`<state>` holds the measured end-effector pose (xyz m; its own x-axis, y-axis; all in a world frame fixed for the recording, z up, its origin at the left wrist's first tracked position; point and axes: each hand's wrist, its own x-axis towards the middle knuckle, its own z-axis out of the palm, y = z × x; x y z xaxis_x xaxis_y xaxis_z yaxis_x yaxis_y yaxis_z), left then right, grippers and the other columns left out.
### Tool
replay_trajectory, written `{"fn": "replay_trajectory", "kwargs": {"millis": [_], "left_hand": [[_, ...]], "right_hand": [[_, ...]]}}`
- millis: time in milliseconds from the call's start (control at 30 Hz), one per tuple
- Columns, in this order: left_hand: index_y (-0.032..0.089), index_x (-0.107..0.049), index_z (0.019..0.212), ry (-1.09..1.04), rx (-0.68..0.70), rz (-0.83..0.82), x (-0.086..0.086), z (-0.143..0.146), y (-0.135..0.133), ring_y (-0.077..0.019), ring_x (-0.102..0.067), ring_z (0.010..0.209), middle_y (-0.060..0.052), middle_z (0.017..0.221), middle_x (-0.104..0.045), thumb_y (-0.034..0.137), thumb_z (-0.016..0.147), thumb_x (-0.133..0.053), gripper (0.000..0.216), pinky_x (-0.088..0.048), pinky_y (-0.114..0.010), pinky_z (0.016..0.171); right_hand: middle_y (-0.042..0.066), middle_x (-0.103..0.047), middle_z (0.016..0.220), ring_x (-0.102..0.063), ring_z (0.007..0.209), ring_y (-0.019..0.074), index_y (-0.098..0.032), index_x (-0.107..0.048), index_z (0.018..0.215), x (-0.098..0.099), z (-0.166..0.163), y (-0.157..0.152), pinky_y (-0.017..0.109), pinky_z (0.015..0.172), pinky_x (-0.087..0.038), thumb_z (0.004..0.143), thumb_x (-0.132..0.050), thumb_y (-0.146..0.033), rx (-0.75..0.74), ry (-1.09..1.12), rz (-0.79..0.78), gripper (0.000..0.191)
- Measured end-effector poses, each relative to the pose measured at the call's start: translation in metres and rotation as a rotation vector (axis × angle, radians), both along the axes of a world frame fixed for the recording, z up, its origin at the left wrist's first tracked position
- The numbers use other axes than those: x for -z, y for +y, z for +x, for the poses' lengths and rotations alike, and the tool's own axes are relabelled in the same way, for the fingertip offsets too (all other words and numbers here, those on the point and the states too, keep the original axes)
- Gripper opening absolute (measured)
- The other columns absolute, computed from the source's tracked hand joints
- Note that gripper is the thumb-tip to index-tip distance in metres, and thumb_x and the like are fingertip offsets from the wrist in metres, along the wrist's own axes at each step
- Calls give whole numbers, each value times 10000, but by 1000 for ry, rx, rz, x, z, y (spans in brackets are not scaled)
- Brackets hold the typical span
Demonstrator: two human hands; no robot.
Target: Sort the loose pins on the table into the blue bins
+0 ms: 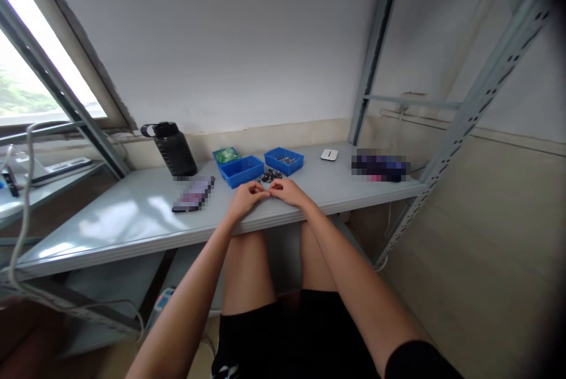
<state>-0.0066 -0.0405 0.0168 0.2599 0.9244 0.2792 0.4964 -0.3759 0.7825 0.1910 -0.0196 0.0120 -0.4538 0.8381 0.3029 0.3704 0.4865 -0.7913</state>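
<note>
My left hand [246, 197] and my right hand [286, 190] meet fingertip to fingertip just above the front part of the grey table. Both are closed in a pinch; whatever lies between the fingertips is too small to make out. Right behind them is a pile of small black and silver parts [270, 175], partly hidden by my fingers. A blue bin [242, 174] stands behind my left hand, its inside looking bare. Beyond my right hand a second blue bin [295, 167] holds small metal pieces.
Another blue bin [216, 157] with green-and-white contents stands at the back. A dark water bottle [173, 148] and a blurred-out phone-like item [194, 195] are to the left. On the right lie a white square object [329, 155] and a pixelated dark bundle [380, 167]. Metal shelf posts [477, 102] frame the table [145, 214].
</note>
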Motion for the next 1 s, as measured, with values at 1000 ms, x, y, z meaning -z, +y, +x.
{"fn": "replay_trajectory", "kwargs": {"millis": [1000], "left_hand": [[148, -657, 1121, -24, -19, -39, 4, -2, 8, -197, -696, 893, -58, 1080, -699, 348, 970, -655, 250, -603, -382, 778]], "right_hand": [[52, -675, 1054, -665, 917, 168, -139, -649, 1098, -9, 1, -11, 366, 836, -576, 992, -596, -401, 41, -108, 43, 288]]}}
